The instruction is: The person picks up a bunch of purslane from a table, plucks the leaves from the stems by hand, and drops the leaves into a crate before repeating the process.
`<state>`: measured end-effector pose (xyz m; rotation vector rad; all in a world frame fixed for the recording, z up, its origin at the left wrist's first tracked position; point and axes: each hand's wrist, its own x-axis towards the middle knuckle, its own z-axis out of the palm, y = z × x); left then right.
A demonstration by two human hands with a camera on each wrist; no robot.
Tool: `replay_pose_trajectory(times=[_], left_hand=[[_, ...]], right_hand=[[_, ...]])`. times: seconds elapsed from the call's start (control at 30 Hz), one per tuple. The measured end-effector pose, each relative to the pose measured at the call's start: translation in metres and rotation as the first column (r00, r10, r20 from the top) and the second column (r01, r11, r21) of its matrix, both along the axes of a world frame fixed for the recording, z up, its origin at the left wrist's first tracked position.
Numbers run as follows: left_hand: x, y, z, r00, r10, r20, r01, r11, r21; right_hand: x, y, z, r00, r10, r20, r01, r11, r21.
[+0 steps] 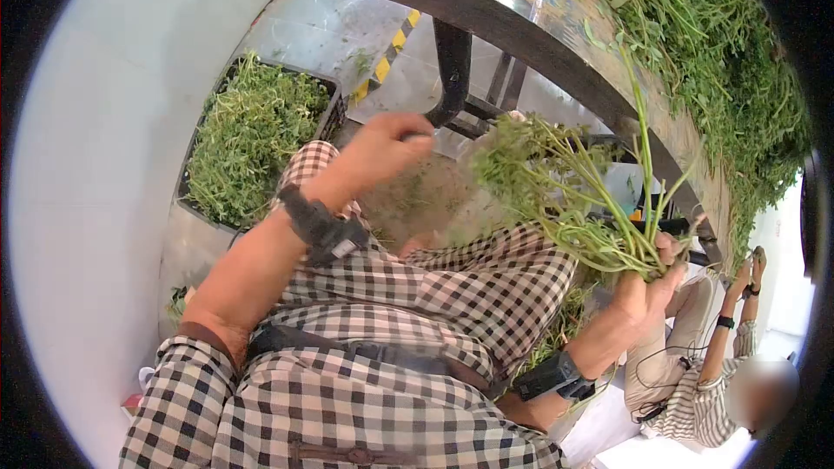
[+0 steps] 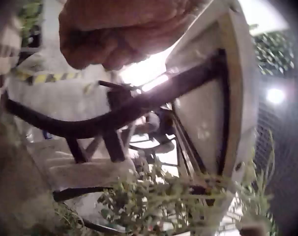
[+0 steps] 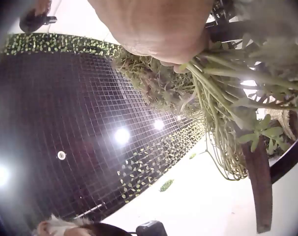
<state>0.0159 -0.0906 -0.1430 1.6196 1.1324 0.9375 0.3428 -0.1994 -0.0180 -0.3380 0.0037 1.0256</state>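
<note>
In the head view, the right hand point(image 1: 643, 295) is clamped on one bunch of green plants point(image 1: 621, 239), holding it by the stems in front of the table point(image 1: 521, 28). The left hand point(image 1: 373, 161) is apart from the bunch. Its fingers are bent in, but it is blurry — I cannot tell if they pinch anything small. A big pile of greens point(image 1: 730, 52) lies on the table, and a black crate point(image 1: 333, 117) on the floor has lots of greens in it. So some are in the crate and many are on the table; it looks partway done, with plenty left.

I count two hands at work, one bunch held, one big pile, one crate, and one other person point(image 1: 691, 399). The stems are too many to count.

In the left wrist view, the bent fingers are up high, with leafy stems down low.

In the right wrist view, the right hand has the bunch, with long thin stems hanging down.
</note>
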Motion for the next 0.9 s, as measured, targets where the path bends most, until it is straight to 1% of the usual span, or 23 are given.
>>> replay_pose_trajectory(times=[0.07, 0.13, 0.17, 0.2, 0.23, 0.3, 0.33, 0.37, 0.4, 0.5, 0.53, 0.6, 0.63, 0.7, 0.8, 0.9], left_hand=[[0.019, -0.007, 0.034, 0.988, -0.152, -0.005, 0.153, 0.988, 0.030], [0.034, -0.012, 0.049, 0.974, -0.218, 0.053, 0.214, 0.974, 0.068], [0.043, -0.015, 0.051, 0.980, -0.191, 0.057, 0.181, 0.973, 0.146], [0.053, -0.018, 0.053, 0.984, -0.168, 0.062, 0.150, 0.963, 0.224], [0.059, -0.020, 0.055, 0.987, -0.146, 0.070, 0.119, 0.946, 0.301], [0.069, -0.022, 0.055, 0.986, -0.163, -0.020, 0.161, 0.928, 0.336], [0.072, -0.023, 0.055, 0.983, -0.170, -0.066, 0.183, 0.919, 0.350], [0.074, -0.024, 0.054, 0.978, -0.177, -0.111, 0.205, 0.909, 0.363], [0.073, -0.025, 0.053, 0.974, -0.163, -0.154, 0.210, 0.905, 0.369], [0.070, -0.028, 0.051, 0.972, -0.143, -0.186, 0.205, 0.906, 0.371], [0.068, -0.028, 0.052, 0.967, -0.165, -0.196, 0.229, 0.899, 0.374], [0.059, -0.028, 0.060, 0.954, -0.205, -0.218, 0.276, 0.883, 0.380], [0.055, -0.027, 0.063, 0.942, -0.277, -0.190, 0.328, 0.877, 0.351], [0.048, -0.024, 0.071, 0.903, -0.411, -0.126, 0.430, 0.852, 0.299], [0.041, -0.026, 0.083, 0.852, -0.523, -0.018, 0.515, 0.833, 0.200], [0.041, -0.028, 0.080, 0.799, -0.600, 0.030, 0.582, 0.786, 0.211]], right_hand=[[0.002, 0.003, -0.008, 1.000, -0.004, 0.031, 0.006, 0.998, -0.063], [0.004, 0.003, -0.012, 0.999, 0.032, 0.017, -0.032, 0.999, -0.018], [0.000, 0.004, -0.011, 0.999, 0.046, 0.009, -0.046, 0.999, 0.005], [-0.004, 0.003, -0.006, 0.999, 0.013, 0.052, -0.007, 0.995, -0.103], [-0.010, 0.006, -0.006, 0.991, -0.015, 0.133, 0.039, 0.983, -0.178], [-0.018, 0.011, -0.005, 0.954, -0.052, 0.296, 0.149, 0.938, -0.312], [-0.012, 0.009, -0.011, 0.985, 0.028, 0.171, -0.005, 0.991, -0.137], [-0.006, 0.007, -0.015, 0.987, 0.017, 0.158, 0.004, 0.992, -0.129], [0.000, 0.005, -0.018, 0.989, 0.004, 0.145, 0.013, 0.993, -0.120], [-0.007, 0.005, -0.012, 0.991, -0.008, 0.132, 0.025, 0.991, -0.129], [-0.010, 0.006, -0.010, 0.991, -0.006, 0.131, 0.024, 0.990, -0.137], [-0.009, 0.009, -0.013, 0.986, -0.074, 0.147, 0.098, 0.982, -0.162], [-0.007, 0.010, -0.014, 0.982, -0.109, 0.155, 0.136, 0.975, -0.175], [0.002, 0.009, -0.021, 0.986, -0.090, 0.142, 0.110, 0.984, -0.139], [0.003, 0.009, -0.021, 0.988, -0.072, 0.134, 0.088, 0.990, -0.113], [0.002, 0.008, -0.022, 0.987, -0.043, 0.152, 0.061, 0.992, -0.112]])
